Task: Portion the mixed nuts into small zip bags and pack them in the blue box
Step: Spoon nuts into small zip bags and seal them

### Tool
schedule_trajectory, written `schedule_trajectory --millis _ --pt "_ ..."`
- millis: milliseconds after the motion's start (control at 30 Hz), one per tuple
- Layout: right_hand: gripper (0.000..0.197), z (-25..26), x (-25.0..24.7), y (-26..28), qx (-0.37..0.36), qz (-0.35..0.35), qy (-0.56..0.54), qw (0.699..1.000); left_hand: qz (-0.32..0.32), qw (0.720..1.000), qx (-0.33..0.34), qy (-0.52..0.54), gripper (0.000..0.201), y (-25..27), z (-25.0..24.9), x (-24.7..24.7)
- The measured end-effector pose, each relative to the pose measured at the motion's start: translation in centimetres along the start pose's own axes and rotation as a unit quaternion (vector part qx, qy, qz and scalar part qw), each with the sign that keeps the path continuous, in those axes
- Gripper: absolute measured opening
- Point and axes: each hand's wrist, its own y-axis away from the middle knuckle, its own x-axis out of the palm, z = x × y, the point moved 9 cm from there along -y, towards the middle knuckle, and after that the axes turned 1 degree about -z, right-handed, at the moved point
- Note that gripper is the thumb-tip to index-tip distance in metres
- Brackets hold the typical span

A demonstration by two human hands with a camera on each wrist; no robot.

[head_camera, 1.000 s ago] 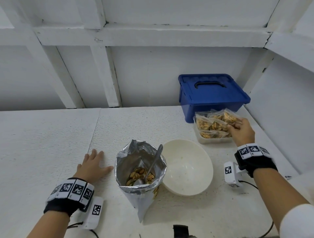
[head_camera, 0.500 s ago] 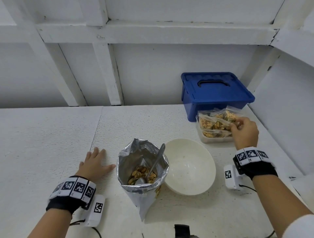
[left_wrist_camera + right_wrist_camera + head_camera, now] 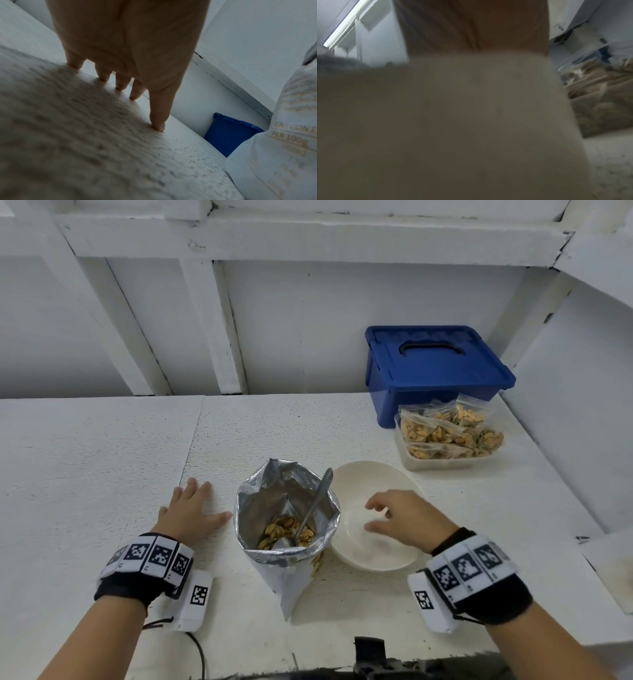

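The left hand [image 3: 190, 511] lies flat on the white speckled bench [image 3: 102, 474], fingers straight and slightly spread, its thumb pointing toward the open silver foil bag of mixed nuts [image 3: 286, 529] just beside it. The left wrist view shows the fingertips [image 3: 158, 125] pressing on the bench surface, holding nothing.

The foil bag stands upright near the front middle of the bench, with nuts low inside and a metal spoon [image 3: 313, 508] leaning in it, handle out past the rim. Touching the bag's right side is a round white plastic bowl [image 3: 404, 484].

The right hand [image 3: 407, 520] hovers over that bowl, blurred, its fingers loosely curled and apart, with nothing in its grip. The right wrist view is mostly filled by the blurred bowl wall [image 3: 471, 121].

At the back right, a clear rectangular plastic tub [image 3: 445, 462] holds several small filled zip bags of nuts [image 3: 445, 429]. Right behind the tub sits the blue plastic box [image 3: 435, 371], its lid on and its handle folded flat; no zip bags are seen in it.
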Motion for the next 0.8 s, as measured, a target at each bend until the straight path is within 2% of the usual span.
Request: schedule_trajectory --millis 67,167,233,333,367,500,633,733,800 --pt "0.069 -0.1 2.7 -0.3 -0.005 0.079 0.095 0.992 0.001 1.0 0.0 0.001 0.066 0.0 -0.1 0.1" --pt "0.082 0.3 3.9 -0.8 -0.028 0.089 0.154 0.984 0.003 1.0 -0.007 0.001 0.07 0.1 -0.1 0.1" --pt "0.068 0.6 4.0 -1.2 -0.027 0.078 0.144 0.986 0.002 1.0 -0.007 0.003 0.069 0.1 -0.1 0.0" --pt "0.019 1.3 3.5 -1.5 -0.042 0.03 0.136 0.989 0.007 1.0 -0.012 -0.002 0.073 0.2 0.0 0.1" --pt "0.016 1.4 3.4 -1.5 -0.045 0.026 0.138 0.989 0.005 1.0 -0.011 -0.004 0.073 0.3 -0.1 0.0" --pt "0.024 1.0 1.9 -0.8 -0.023 0.019 0.103 0.994 0.003 1.0 -0.011 -0.008 0.069 0.6 -0.4 -0.3" --pt "0.025 1.7 -3.0 1.3 -0.03 -0.056 0.012 0.998 -0.024 0.999 0.019 0.033 0.059 1.2 -1.1 -1.9" --pt "0.022 3.3 -8.1 3.8 -0.081 -0.15 -0.04 0.985 -0.12 0.986 0.088 0.074 0.048 2.8 -3.5 -6.0" --pt "0.02 5.1 -11.5 5.8 -0.145 -0.256 -0.078 0.952 -0.185 0.965 0.146 0.113 0.041 4.9 -6.2 -9.6"
